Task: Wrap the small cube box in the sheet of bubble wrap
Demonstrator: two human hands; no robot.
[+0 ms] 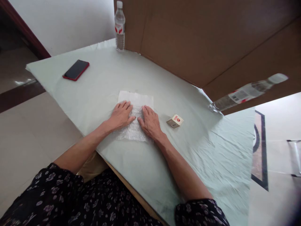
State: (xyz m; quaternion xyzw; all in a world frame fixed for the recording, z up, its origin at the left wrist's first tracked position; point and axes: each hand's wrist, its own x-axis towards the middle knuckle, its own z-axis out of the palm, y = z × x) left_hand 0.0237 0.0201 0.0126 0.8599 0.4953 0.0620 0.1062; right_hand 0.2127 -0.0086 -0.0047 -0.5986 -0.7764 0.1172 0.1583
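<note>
A sheet of bubble wrap lies on the pale green cloth, with a white, paper-like strip showing along its far side. My left hand rests flat on the left part of the wrap, fingers stretched out. On the right part lies my right hand, palm down with its fingers extended. The two thumbs point toward each other, a small gap apart. To the right of my right hand, a small printed box sits on the cloth, touched by neither hand.
A phone in a red case lies at the far left of the cloth-covered table. A tall cardboard panel stands behind, with one water bottle at its left end and another bottle at its right.
</note>
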